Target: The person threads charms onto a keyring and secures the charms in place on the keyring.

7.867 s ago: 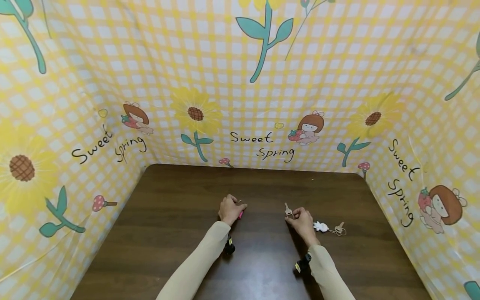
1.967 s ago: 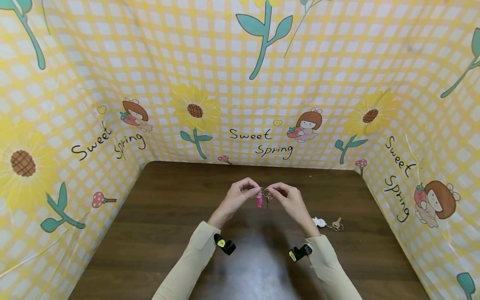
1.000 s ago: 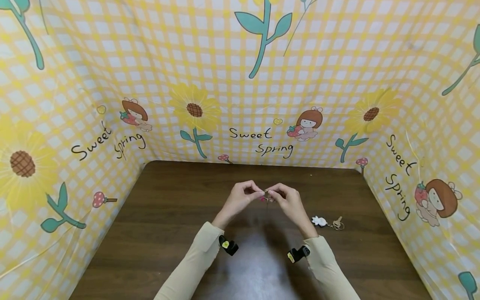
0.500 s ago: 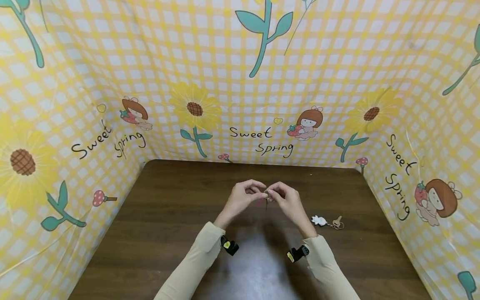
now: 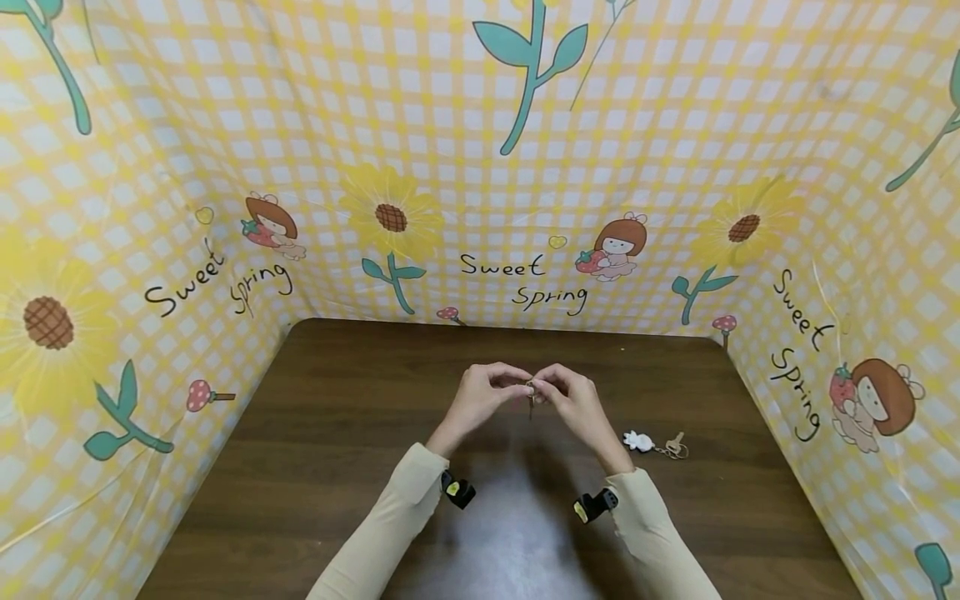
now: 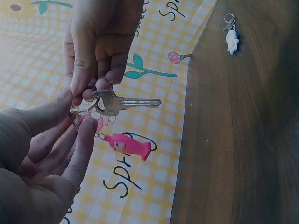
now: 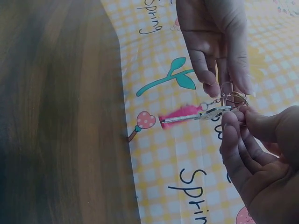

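Observation:
Above the table's middle, my left hand [image 5: 476, 396] and right hand [image 5: 573, 396] meet at the fingertips. Between them they pinch a thin metal key ring [image 7: 241, 98], partly hidden by the fingers. A silver key [image 6: 135, 102] hangs at the ring, its blade pointing down toward the table. Beside it dangles a pink figure-shaped charm [image 6: 128, 144] on a short chain. In the right wrist view the key [image 7: 182, 118] overlaps the pink charm [image 7: 180, 113]. Whether the ring's coil is spread apart is too small to tell.
A white figure keychain [image 5: 638, 442] with a chain, ring and key [image 5: 675, 444] lies on the brown table [image 5: 337, 500], right of the right forearm. Yellow checked cloth [image 5: 420, 125] walls the table at the back and both sides.
Earlier the hands were apart, the left by the pink charm and the right holding a key at the table. They rose and came together; lately only the fingertips shift slightly on the ring.

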Available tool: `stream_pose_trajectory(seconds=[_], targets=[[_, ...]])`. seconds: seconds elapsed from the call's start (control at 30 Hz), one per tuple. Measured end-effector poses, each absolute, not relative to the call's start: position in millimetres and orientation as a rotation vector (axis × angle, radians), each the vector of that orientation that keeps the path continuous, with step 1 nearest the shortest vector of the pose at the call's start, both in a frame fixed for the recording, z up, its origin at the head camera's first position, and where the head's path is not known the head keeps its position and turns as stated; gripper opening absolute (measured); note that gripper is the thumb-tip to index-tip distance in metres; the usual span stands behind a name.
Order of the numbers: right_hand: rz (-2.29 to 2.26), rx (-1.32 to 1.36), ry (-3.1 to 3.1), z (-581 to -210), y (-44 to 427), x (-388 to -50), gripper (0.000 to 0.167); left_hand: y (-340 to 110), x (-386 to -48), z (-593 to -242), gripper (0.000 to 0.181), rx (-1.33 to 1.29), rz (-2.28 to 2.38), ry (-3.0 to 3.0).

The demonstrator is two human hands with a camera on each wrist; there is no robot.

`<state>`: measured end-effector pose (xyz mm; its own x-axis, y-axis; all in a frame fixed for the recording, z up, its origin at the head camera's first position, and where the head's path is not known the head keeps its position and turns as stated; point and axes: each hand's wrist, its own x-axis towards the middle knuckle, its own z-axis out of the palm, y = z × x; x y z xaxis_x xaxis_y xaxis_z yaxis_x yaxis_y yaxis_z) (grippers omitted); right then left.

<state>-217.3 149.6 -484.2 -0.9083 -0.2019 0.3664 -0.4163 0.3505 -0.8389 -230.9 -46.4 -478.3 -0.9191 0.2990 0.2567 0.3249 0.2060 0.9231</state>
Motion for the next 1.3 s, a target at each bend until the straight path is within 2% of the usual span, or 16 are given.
stream_pose_trajectory(seconds=[0.37,0.93,1.3], targets=[[1.591,0.573,-2.413,-483.9,151.0,-216.6,0.006,-48.5,-231.1,-481.2,0.018,-0.630,-1.928,-2.461],[1.602,0.591,-2.402,-483.9,147.7,-215.3,0.005,-46.8,-231.7,-484.2,0.014,-0.588,-1.704,-2.458],[1.600,0.603,-2.409,-485.5,148.2,-213.7,0.006,-47.3,-230.6,-487.0,0.011,-0.755,-1.578,-2.376]])
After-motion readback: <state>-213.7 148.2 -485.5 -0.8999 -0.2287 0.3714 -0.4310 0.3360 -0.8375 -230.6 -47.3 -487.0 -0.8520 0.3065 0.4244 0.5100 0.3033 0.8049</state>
